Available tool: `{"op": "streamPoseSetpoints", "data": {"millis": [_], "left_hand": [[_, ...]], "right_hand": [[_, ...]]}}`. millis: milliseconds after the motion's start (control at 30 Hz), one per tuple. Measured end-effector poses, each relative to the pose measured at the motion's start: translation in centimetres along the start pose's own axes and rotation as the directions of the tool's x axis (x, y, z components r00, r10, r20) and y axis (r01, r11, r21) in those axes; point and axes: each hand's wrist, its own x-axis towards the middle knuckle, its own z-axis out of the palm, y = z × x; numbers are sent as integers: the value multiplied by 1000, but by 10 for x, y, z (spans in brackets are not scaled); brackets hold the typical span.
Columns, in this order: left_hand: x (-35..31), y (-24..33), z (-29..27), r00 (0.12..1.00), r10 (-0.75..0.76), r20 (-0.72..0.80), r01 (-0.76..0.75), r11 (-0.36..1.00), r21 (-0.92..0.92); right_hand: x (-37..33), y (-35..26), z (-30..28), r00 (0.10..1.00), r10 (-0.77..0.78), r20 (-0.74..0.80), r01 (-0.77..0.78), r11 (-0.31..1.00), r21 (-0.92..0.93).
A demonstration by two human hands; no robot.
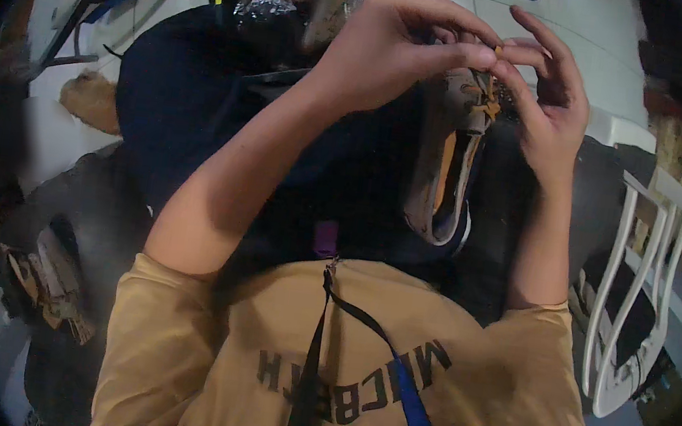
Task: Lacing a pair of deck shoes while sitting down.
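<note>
A greyish-tan boat shoe [424, 172] hangs or rests above my dark-clothed lap, toe away from me and opening toward me. An orange-tan lining shows inside it. At its front, a tan leather lace [486, 109] is loosely looped or knotted. My left hand [408, 47] is closed in a pinch on the lace's upper end, just beyond the shoe's toe. My right hand [553, 94] meets it there, thumb and a finger pressed at the same spot while another finger is raised. What supports the shoe from below is hidden.
Several items in clear plastic wrap [324, 15] lie ahead of me. A white plastic chair [617, 289] stands at right. More shoes [52, 280] sit at lower left, near a brown furry-looking thing [91, 101]. A dark metal frame [86, 3] is at upper left.
</note>
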Motion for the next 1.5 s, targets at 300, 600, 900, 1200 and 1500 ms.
{"op": "streamPoseSetpoints", "data": {"millis": [300,600,900,1200,1500], "left_hand": [[-6,-5,2,993,-105,-57,84,952,-295],[-13,-2,10,986,-164,-18,151,937,-314],[-9,-17,14,993,-89,-80,55,934,-354],[-7,-22,22,993,-113,-28,92,911,-403],[-8,-16,18,996,-68,-64,42,940,-339]], "right_hand": [[18,-41,-25,958,182,222,-105,942,-320],[3,-41,-47,904,302,304,-122,862,-492],[-15,-16,14,995,95,24,-88,977,-195],[-39,-8,68,881,90,-464,-64,995,71],[-18,-21,14,925,365,-103,-341,920,193]]}}
